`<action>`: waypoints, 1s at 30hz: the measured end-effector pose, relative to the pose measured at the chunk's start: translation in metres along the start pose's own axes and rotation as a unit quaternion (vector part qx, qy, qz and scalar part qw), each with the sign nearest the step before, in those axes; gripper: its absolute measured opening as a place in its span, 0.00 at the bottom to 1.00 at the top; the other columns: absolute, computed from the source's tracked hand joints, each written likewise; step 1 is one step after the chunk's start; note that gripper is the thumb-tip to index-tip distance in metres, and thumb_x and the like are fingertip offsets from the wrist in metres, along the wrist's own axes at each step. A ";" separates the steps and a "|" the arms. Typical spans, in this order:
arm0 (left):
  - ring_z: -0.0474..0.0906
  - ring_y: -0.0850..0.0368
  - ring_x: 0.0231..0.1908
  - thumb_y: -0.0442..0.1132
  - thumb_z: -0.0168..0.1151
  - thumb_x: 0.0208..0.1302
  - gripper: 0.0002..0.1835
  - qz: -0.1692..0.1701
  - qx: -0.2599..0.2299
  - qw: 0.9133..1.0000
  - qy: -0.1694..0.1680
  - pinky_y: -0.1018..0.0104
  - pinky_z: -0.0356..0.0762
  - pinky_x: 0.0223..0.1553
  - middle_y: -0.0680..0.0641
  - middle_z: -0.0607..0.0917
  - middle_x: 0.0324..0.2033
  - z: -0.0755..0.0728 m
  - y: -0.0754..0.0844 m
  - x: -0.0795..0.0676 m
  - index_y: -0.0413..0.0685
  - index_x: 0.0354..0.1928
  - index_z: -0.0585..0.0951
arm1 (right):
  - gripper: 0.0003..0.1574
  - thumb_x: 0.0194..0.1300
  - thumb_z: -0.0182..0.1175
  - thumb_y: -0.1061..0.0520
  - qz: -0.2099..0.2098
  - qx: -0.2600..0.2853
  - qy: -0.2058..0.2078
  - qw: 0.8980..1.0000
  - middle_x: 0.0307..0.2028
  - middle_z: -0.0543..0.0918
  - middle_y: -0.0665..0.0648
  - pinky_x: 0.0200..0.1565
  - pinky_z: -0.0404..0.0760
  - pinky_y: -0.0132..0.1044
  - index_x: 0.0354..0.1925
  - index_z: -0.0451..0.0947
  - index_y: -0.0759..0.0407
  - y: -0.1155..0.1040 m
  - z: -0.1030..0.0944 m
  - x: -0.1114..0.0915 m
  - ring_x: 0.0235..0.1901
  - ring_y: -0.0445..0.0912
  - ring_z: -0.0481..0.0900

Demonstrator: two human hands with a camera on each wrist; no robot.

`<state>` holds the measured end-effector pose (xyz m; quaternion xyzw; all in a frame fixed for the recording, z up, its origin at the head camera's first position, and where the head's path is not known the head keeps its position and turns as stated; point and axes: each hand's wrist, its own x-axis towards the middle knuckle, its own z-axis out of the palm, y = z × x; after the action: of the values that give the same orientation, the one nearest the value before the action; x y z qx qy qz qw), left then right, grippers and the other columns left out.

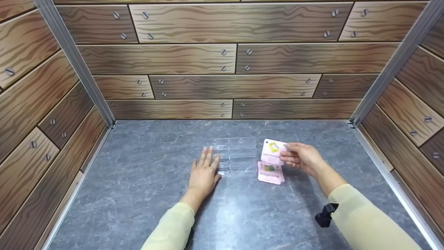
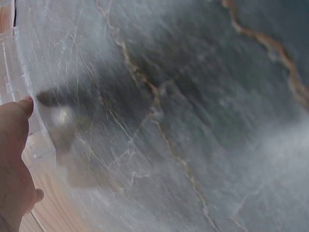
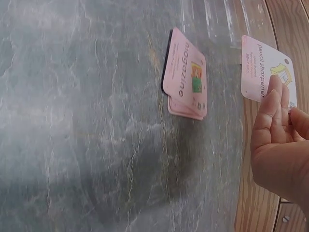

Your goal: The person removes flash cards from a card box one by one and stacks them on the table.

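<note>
My right hand [image 1: 302, 158] pinches a pink flashcard [image 1: 271, 150] by its right edge, raised above the table. In the right wrist view the words "pencil sharpener" can be read on this flashcard [image 3: 264, 67], beside a yellow picture. Just below it in the head view lies a small stack of pink flashcards [image 1: 270, 174], the top one marked "magazine". My left hand [image 1: 204, 172] lies with straight fingers at the left edge of a clear plastic rack [image 1: 241, 152] with several ridges. In the left wrist view the left hand [image 2: 14, 154] touches the rack's edge.
The grey marbled tabletop [image 1: 145, 152] carries all of these. Wood-patterned panels [image 1: 194, 86] close off the back and both sides, with metal posts [image 1: 392, 62] in the corners. A black device [image 1: 326, 215] sits at the right sleeve.
</note>
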<state>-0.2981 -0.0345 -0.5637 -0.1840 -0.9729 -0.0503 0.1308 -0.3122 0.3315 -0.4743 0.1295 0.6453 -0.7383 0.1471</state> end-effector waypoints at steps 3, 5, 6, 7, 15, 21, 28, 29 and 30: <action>0.53 0.42 0.81 0.58 0.70 0.69 0.40 0.000 -0.002 1.000 0.004 0.34 0.71 0.68 0.41 0.60 0.82 0.001 -0.001 0.000 0.53 0.79 0.72 | 0.30 0.84 0.52 0.57 0.004 -0.004 0.003 1.000 0.35 0.92 0.58 0.40 0.90 0.37 0.75 0.59 0.70 0.001 -0.004 0.000 0.35 0.47 0.93; 0.53 0.42 0.81 0.58 0.70 0.69 0.40 0.001 -0.003 1.000 0.004 0.34 0.71 0.68 0.41 0.60 0.82 0.001 -0.001 0.000 0.53 0.79 0.72 | 0.29 0.84 0.52 0.57 0.008 -0.004 0.005 1.000 0.35 0.92 0.58 0.40 0.90 0.37 0.74 0.60 0.70 0.001 -0.006 -0.001 0.35 0.47 0.93; 0.53 0.42 0.81 0.58 0.70 0.69 0.40 0.001 -0.002 1.000 0.004 0.34 0.71 0.68 0.41 0.60 0.82 0.001 -0.001 0.000 0.53 0.79 0.72 | 0.29 0.84 0.52 0.57 0.010 -0.004 0.006 1.000 0.35 0.92 0.58 0.39 0.90 0.37 0.73 0.61 0.70 0.002 -0.007 -0.001 0.35 0.47 0.93; 0.53 0.42 0.81 0.58 0.70 0.69 0.40 0.001 -0.002 1.000 0.004 0.34 0.71 0.68 0.41 0.60 0.82 0.001 -0.001 0.000 0.53 0.79 0.71 | 0.28 0.84 0.52 0.57 0.012 -0.003 0.007 1.000 0.35 0.92 0.58 0.39 0.90 0.37 0.73 0.61 0.70 0.002 -0.008 -0.001 0.35 0.47 0.93; 0.53 0.42 0.81 0.58 0.69 0.69 0.40 0.000 -0.001 1.000 -0.001 0.34 0.71 0.68 0.41 0.60 0.82 0.001 0.000 0.000 0.53 0.79 0.71 | 0.29 0.84 0.53 0.58 0.023 -0.006 0.006 1.000 0.35 0.92 0.58 0.38 0.89 0.36 0.73 0.60 0.70 0.010 -0.009 0.001 0.35 0.47 0.93; 0.53 0.42 0.81 0.58 0.70 0.69 0.40 0.001 -0.002 1.000 0.003 0.33 0.71 0.68 0.41 0.60 0.82 0.001 0.000 0.000 0.53 0.79 0.71 | 0.27 0.83 0.54 0.58 0.044 -0.014 0.015 0.999 0.34 0.92 0.58 0.36 0.89 0.34 0.71 0.63 0.70 0.018 -0.009 0.003 0.33 0.46 0.92; 0.53 0.41 0.81 0.57 0.71 0.68 0.40 0.004 -0.011 1.000 0.008 0.32 0.70 0.68 0.40 0.61 0.81 0.001 -0.001 0.000 0.52 0.78 0.72 | 0.19 0.81 0.55 0.59 0.075 -0.010 0.029 0.997 0.33 0.92 0.58 0.33 0.88 0.32 0.64 0.68 0.67 0.026 -0.006 0.008 0.31 0.46 0.92; 0.53 0.41 0.81 0.57 0.71 0.68 0.40 0.004 -0.010 1.000 0.008 0.32 0.70 0.68 0.40 0.61 0.81 0.002 -0.001 0.000 0.52 0.78 0.72 | 0.18 0.81 0.55 0.59 0.079 -0.009 0.028 0.996 0.32 0.92 0.58 0.33 0.88 0.32 0.63 0.68 0.66 0.027 -0.006 0.009 0.31 0.46 0.92; 0.53 0.41 0.81 0.57 0.71 0.68 0.40 0.004 -0.009 1.000 0.008 0.32 0.70 0.68 0.40 0.61 0.81 0.002 -0.001 0.000 0.52 0.78 0.72 | 0.17 0.81 0.55 0.59 0.083 -0.007 0.029 0.996 0.32 0.92 0.58 0.33 0.88 0.32 0.62 0.68 0.66 0.028 -0.005 0.009 0.31 0.46 0.92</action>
<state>-0.2988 -0.0353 -0.5655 -0.1889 -0.9705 -0.0604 0.1372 -0.3102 0.3328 -0.5040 0.2026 0.6418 -0.7148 0.1899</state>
